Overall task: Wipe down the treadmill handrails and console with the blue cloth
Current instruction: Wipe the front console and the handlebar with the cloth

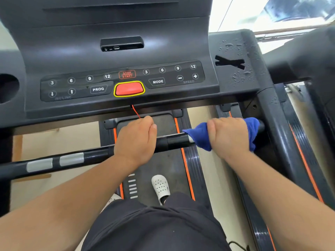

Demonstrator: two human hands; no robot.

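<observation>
A black front handrail (174, 141) with silver pulse pads runs across the view below the console (123, 57). My left hand (136, 140) is wrapped around the bare bar near its middle. My right hand (229, 136) grips the bar's right end through the blue cloth (201, 136), which is bunched around the bar and sticks out on both sides of the hand. The console above carries numbered buttons and a red safety key (129, 88) with a red cord hanging from it.
The right side rail (268, 98) has water droplets on the panel above it (235, 69). A cup hole (7, 87) sits at the console's left. Below are the belt (163, 160), orange-edged side strips, my white shoe (161, 187) and dark shorts.
</observation>
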